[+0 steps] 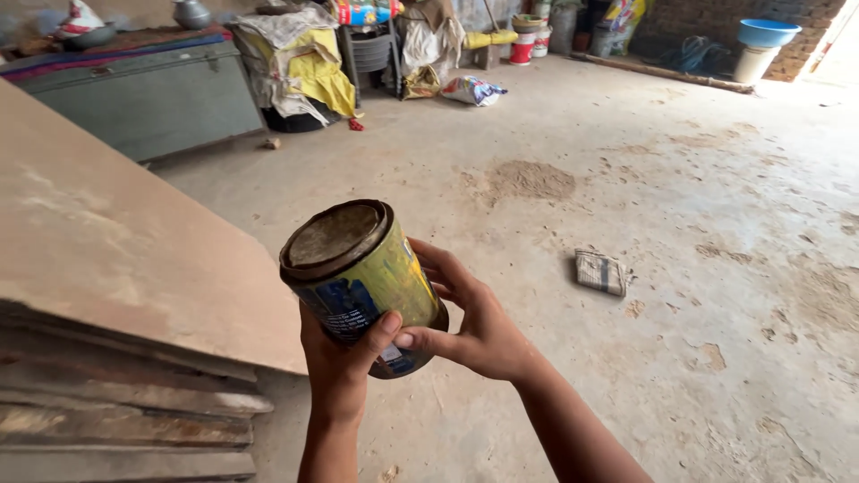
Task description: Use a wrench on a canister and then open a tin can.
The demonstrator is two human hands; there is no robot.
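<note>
Dusty concrete floor point(680, 268) fills most of what I see, pale and gritty, scuffed with footprints and a loose patch of sand point(530, 181) well beyond my hands. Both hands meet at the bottom centre around a tin can point(362, 284), cylindrical, its yellow and blue label worn and smeared, its round metal lid point(336, 236) dull and rust-brown, tilted toward me. My left hand point(338, 368) cups the can from below, thumb pressed across the label, its other fingers hidden behind the tin. My right hand point(479, 329) wraps the far side, fingers point(445, 268) curled closed against the wall of the can, thumb touching its lower edge. The can's base is covered by my palms.

To the left of my fingers lies a stack of flat boards point(116, 259), the top sheet smooth and tan, the lower ones rough and splintered, cut off by the frame edge. To the right of my fingers, apart on the floor, sits a small folded cloth point(601, 272). Far beyond are a grey-green metal trunk point(143, 103), heaped sacks point(295, 63) and a blue basin point(768, 32) on a bucket; smaller clutter there is too blurred to name.
</note>
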